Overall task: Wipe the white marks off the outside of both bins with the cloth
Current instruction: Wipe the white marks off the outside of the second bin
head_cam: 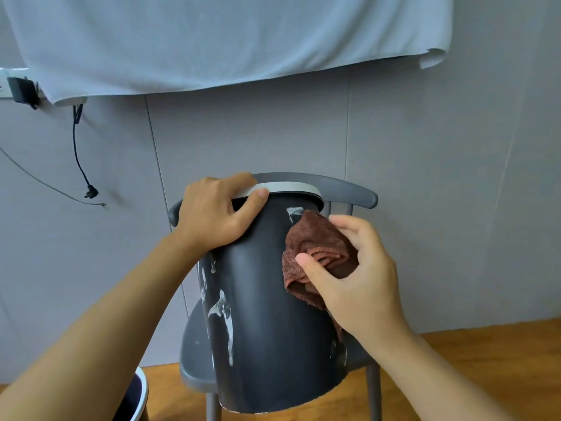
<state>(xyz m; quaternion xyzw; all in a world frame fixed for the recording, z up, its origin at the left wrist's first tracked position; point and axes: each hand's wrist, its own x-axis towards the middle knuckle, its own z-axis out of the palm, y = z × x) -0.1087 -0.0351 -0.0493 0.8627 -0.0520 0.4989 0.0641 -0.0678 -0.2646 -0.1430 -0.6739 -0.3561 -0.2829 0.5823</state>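
- Tilted on the chair (pixel 194 354), the dark bin (pixel 261 314) was gripped at its rim by the left hand (pixel 212 214).
- Against the bin's upper right side, the brown cloth (pixel 315 247) was pinched by the right hand (pixel 361 278).
- White marks (pixel 223 317) were seen on the bin's left side.

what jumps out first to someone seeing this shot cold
A dark grey bin fills the centre, tilted on a grey chair. The left hand grips its pale rim while the right hand presses a bunched brown cloth to its upper right side. White marks still streak its left side, and a second bin's rim peeks in at bottom left.
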